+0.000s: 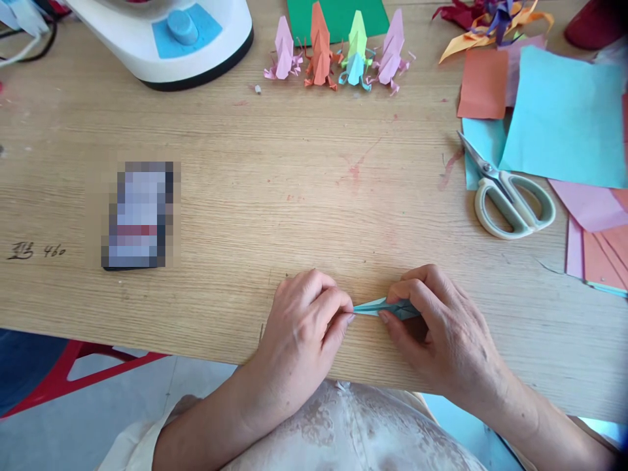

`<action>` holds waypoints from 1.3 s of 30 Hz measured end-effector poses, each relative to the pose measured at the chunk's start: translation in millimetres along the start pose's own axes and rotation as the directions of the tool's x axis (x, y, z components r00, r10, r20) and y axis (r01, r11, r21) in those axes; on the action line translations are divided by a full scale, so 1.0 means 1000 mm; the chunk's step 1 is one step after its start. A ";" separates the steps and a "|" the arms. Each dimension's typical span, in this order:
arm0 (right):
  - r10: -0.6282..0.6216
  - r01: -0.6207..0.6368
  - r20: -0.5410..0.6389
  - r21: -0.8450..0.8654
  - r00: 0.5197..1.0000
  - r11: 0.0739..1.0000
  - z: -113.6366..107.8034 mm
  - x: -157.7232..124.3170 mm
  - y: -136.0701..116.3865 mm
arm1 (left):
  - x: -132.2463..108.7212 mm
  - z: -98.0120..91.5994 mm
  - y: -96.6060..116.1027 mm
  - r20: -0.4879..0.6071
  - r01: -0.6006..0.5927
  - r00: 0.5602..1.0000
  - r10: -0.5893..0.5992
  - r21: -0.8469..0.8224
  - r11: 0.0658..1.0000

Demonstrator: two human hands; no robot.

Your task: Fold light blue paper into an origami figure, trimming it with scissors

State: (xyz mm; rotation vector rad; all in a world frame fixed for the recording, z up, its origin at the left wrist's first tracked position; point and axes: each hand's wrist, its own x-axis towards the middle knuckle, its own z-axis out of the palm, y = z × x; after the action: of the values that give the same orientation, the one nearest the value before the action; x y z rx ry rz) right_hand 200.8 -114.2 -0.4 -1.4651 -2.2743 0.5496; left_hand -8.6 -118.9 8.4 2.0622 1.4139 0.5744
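A narrow folded piece of light blue paper point(369, 307) is held between my two hands, low over the table near its front edge. My left hand point(309, 333) pinches the thin left tip between thumb and index finger. On the wider right part, my right hand point(441, 327) has its thumb below and its fingers above, hiding some of the folds. Both palms face down.
Scissors point(510, 196) lie at the right by blue paper sheets point(564, 118) and an orange square point(483, 84). Several folded paper figures point(321, 55) stand at the back. A blurred phone point(140, 216) lies left, below a white appliance point(161, 39). A red chair point(73, 373) is at lower left.
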 end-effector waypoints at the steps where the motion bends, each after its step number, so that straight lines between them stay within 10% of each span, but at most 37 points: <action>1: -0.002 0.002 0.000 0.001 1.000 1.000 0.000 0.000 0.000 | 0.001 0.001 0.000 -0.003 -0.001 1.000 0.001 0.007 1.000; 39: 0.042 -0.042 0.018 0.013 0.999 0.999 0.001 0.000 -0.002 | 0.001 0.013 0.007 -0.061 0.072 0.996 -0.066 0.093 0.993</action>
State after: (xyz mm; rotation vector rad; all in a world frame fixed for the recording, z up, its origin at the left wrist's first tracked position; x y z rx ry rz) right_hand 198.9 -114.7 -0.1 -1.5108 -2.2537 0.5917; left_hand 4.5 -122.4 3.4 2.0761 1.5672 0.5523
